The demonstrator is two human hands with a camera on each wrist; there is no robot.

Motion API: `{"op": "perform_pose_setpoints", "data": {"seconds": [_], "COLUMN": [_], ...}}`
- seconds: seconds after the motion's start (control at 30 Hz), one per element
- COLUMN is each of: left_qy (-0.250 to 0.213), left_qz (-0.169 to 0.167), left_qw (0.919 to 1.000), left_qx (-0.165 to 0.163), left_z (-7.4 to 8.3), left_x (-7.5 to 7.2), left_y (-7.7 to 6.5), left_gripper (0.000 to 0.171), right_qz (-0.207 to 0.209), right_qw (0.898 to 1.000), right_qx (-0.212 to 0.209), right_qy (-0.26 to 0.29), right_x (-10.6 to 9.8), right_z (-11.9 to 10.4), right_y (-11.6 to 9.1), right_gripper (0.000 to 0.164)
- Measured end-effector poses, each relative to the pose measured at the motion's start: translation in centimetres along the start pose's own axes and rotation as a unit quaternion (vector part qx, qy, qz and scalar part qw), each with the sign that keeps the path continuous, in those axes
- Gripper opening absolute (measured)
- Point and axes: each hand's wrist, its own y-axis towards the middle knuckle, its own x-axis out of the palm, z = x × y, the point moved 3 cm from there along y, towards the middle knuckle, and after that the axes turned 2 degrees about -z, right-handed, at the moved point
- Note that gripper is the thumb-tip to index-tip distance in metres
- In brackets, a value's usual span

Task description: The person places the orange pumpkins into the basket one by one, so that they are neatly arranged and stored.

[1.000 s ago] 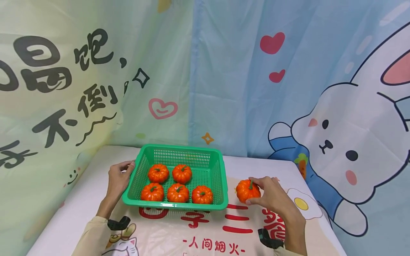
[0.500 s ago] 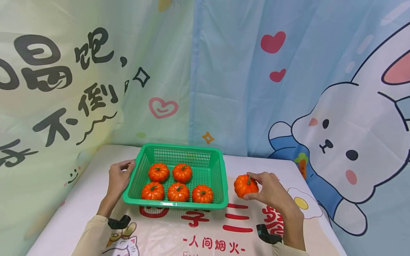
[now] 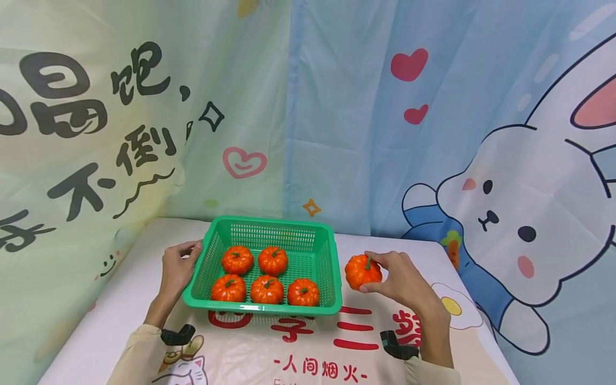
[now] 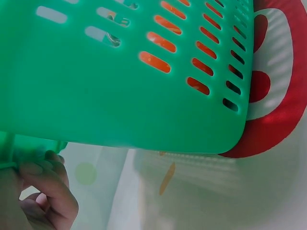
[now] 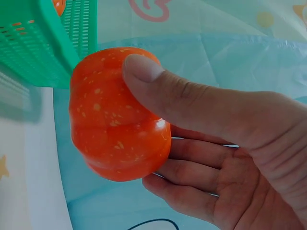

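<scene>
A small orange pumpkin with a green stem is pinched between the thumb and fingers of my right hand, to the right of the green plastic basket. In the right wrist view the thumb presses one side of the pumpkin, and the fingers lie behind it. My left hand holds the basket's left rim; the left wrist view shows its fingers curled at the edge. Inside the basket sit several more pumpkins, two in the back row and the others in front.
Under the basket is a white table with a printed cloth bearing red characters. A curtain with hearts and a cartoon rabbit hangs behind and to the right. Black wrist cameras are strapped to both arms.
My right hand has moved left and slightly farther back with the pumpkin, closer to the basket. The left hand and the basket have stayed in place.
</scene>
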Motion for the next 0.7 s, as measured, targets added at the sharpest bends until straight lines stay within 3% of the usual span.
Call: {"op": "perform_pose_setpoints", "data": {"seconds": [0.2,0.7], "left_qy": [0.001,-0.008], "left_qz": [0.001,0.003], "left_qw": [1.0,1.0], "left_qx": [-0.001,-0.002], "left_z": [0.0,-0.2], "left_x": [0.0,0.1], "left_y": [0.0,0.0], "left_gripper": [0.03,0.029], "right_qz": [0.003,-0.012], "right_qw": [1.0,0.994], "right_qx": [-0.011,-0.096], "right_qy": [0.0,0.041], "right_x": [0.0,0.9], "right_z": [-0.9,-2.6], "right_y": [0.7,3.1], "right_gripper": [0.075,0.074]}}
